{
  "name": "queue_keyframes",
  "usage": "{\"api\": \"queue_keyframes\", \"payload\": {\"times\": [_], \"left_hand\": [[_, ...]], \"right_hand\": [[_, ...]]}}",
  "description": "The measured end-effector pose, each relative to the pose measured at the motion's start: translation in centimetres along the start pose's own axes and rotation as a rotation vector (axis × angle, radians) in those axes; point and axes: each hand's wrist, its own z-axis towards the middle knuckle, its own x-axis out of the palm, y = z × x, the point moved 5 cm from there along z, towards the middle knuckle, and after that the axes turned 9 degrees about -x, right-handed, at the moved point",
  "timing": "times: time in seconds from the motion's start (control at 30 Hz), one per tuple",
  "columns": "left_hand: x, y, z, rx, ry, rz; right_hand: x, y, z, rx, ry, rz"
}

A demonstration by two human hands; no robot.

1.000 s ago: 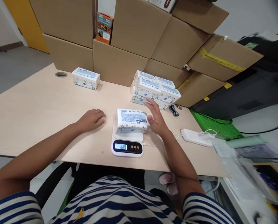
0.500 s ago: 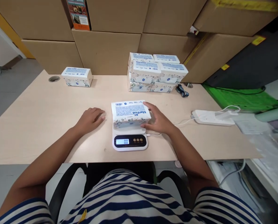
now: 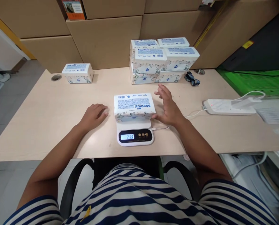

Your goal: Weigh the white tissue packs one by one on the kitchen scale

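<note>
Head view: my right grip [image 3: 169, 109], spread wide, clasps nothing; just left of it the Manhua pack [image 3: 134, 103] lies on the scale [image 3: 136, 137], long axis crosswise. My left grip [image 3: 91, 117], half-curled and empty, rests slightly farther off.

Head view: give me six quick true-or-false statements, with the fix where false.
1. A pack sits on the scale. True.
2. Both hands grip that pack. False: the left hand rests on the table and the right hand is open.
3. Another pack stands left of the stacked packs. True.
4. The scale's screen is dark. False: its display is lit.
5. The power strip lies right of the scale. True.
6. The stacked packs touch the scale. False: they stand apart, farther back.
</note>
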Motion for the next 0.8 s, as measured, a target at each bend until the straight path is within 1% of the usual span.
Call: {"api": "queue_keyframes", "payload": {"times": [0.1,0.23,0.33,0.4,0.5,0.57,0.67,0.73,0.8], "left_hand": [[0.0,0.0,0.0,-0.001,-0.001,-0.010],[0.2,0.0,0.2,0.002,-0.005,-0.016],[0.2,-0.1,0.2,0.006,-0.020,-0.025],[0.2,-0.4,-0.1,0.019,-0.038,-0.072],[0.2,-1.4,-0.9,0.073,-0.048,-0.200],[0.5,-2.3,-1.5,0.118,-0.012,-0.278],[1.0,-3.3,-1.9,0.192,0.075,-0.351],[1.2,-3.5,-1.9,0.235,0.112,-0.376],[1.2,-3.5,-1.8,0.241,0.120,-0.383]], "right_hand": [[0.1,-0.2,0.2,0.009,0.024,-0.020],[0.1,-0.2,0.3,-0.015,0.009,-0.047],[0.1,-0.3,0.3,0.014,0.017,-0.071],[0.1,-0.4,0.3,0.024,0.025,-0.075],[0.0,-0.7,0.1,0.020,0.011,-0.077],[-0.1,-0.9,0.0,0.026,-0.008,-0.087],[-0.3,-1.1,-0.2,0.032,-0.049,-0.096],[-0.5,-1.2,-0.2,0.044,-0.064,-0.104],[-0.5,-1.1,-0.2,0.060,-0.064,-0.112]]}}
